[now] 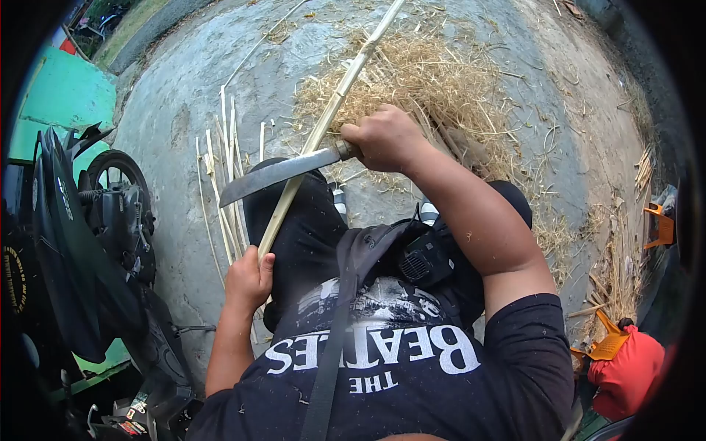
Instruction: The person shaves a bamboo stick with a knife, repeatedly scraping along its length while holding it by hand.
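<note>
My right hand (390, 140) is closed round the handle of a machete (283, 175), whose broad blade points left. The blade lies across a long pale bamboo strip (323, 126), which runs from the top of the view down towards my lap. Near its lower end, my left hand (250, 281) grips the strip, thumb uppermost. The strip passes over my left knee. Where the blade crosses it, I cannot tell how deep the edge sits. Several thin split bamboo strips (234, 169) lie on the ground left of my leg.
A heap of curly shavings (434, 84) lies on the concrete ground (176, 110) ahead. At the left stands a parked motorbike (88, 242). Red cloth (625, 373) and an orange plastic piece (660, 226) are at the right, near scattered bamboo scraps (618, 272).
</note>
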A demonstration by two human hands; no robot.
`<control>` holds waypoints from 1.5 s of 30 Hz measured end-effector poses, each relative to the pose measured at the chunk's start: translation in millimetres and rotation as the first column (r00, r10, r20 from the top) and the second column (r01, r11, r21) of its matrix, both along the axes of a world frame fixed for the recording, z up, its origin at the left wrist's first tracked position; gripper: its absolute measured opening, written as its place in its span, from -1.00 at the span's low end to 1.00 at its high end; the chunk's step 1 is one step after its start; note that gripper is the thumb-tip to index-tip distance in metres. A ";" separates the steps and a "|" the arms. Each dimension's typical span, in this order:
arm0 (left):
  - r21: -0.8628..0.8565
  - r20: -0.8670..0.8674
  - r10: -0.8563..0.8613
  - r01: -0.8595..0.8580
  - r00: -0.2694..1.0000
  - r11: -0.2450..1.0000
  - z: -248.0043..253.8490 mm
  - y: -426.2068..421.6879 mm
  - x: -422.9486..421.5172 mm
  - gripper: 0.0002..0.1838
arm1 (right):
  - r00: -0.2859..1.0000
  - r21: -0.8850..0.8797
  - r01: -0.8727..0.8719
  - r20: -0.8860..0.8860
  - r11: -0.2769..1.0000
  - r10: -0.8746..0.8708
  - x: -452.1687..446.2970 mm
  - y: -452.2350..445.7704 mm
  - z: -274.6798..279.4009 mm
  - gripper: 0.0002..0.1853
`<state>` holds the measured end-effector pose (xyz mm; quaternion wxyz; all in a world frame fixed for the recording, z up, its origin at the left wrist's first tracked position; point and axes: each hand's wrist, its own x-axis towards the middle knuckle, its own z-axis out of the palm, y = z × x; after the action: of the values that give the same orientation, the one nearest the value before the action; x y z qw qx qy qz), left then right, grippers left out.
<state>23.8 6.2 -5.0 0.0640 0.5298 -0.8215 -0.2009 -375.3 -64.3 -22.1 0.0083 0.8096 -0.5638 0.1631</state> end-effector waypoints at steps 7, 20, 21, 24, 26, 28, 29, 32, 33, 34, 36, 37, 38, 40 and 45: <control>-0.017 0.008 -0.007 0.007 1.000 1.000 -5.5 -4.8 6.9 -0.47 | 0.738 0.245 0.570 0.267 0.784 -0.620 -66.7 -25.5 0.4 -0.83; -0.147 0.133 0.015 0.005 0.991 0.989 -6.6 2.8 -4.8 -0.50 | 0.943 0.520 0.174 0.155 0.836 -0.293 -38.5 -13.6 9.0 -0.79; -0.140 0.141 0.025 -0.005 0.990 0.990 -3.7 4.5 -5.0 -0.50 | 0.944 0.468 0.200 0.143 0.861 -0.297 -34.3 -13.5 10.7 -0.80; -0.137 0.152 0.031 -0.010 0.988 0.991 -0.9 5.6 -6.4 -0.51 | 0.940 0.329 0.265 0.120 0.906 -0.319 -12.1 0.1 16.9 -0.83; -0.155 0.145 0.021 0.002 0.989 0.988 -3.2 9.6 -4.4 -0.51 | 0.974 0.263 0.171 0.098 0.950 -0.203 8.5 6.6 18.8 -0.85; -0.153 0.117 -0.005 0.023 0.993 0.988 -4.6 8.3 -2.8 -0.51 | 0.999 0.133 0.054 -0.010 0.990 -0.053 17.4 9.5 9.0 -0.91; -0.155 0.101 -0.009 0.025 0.995 0.988 -5.3 8.2 -1.5 -0.51 | 0.986 0.137 0.144 0.066 0.980 -0.154 11.6 3.7 1.1 -0.91; -0.128 0.100 0.006 0.007 0.995 0.992 -8.1 3.4 0.3 -0.51 | 0.897 0.186 0.368 0.189 0.911 -0.401 -26.7 -11.3 -6.5 -0.89; -0.122 0.101 0.006 0.007 0.995 0.993 -5.7 0.9 -1.0 -0.51 | 0.876 0.211 0.416 0.166 0.885 -0.452 -36.5 -12.6 -1.5 -0.88; -0.110 0.107 0.004 0.008 0.994 0.994 -1.6 1.0 -0.9 -0.51 | 0.852 0.243 0.463 0.144 0.853 -0.503 -40.6 -13.9 0.1 -0.88; -0.100 0.116 -0.002 0.013 0.993 0.995 0.1 0.0 -0.1 -0.51 | 0.867 0.209 0.405 0.221 0.890 -0.447 -36.7 -13.7 0.9 -0.87; -0.102 0.116 -0.002 0.014 0.993 0.995 -2.2 1.0 0.3 -0.50 | 0.870 0.196 0.378 0.258 0.905 -0.419 -31.4 -10.4 1.8 -0.87; -0.102 0.116 -0.003 0.014 0.993 0.995 -3.8 1.7 0.7 -0.50 | 0.881 0.188 0.379 0.226 0.906 -0.415 -21.6 -7.9 1.7 -0.88; -0.106 0.110 -0.005 0.017 0.994 0.994 -6.0 2.1 1.4 -0.50 | 0.966 0.110 0.204 0.142 0.973 -0.218 -0.4 1.3 6.9 -0.88; -0.100 0.077 -0.012 0.019 0.997 0.995 -14.8 2.3 7.6 -0.50 | 0.994 -0.084 0.093 0.067 0.992 -0.087 -14.3 -8.6 -6.3 -0.82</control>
<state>31.4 8.5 -19.8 0.0579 0.5267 -0.8366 -0.1394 -389.6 -72.9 -28.4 0.0330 0.7766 -0.5922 0.2127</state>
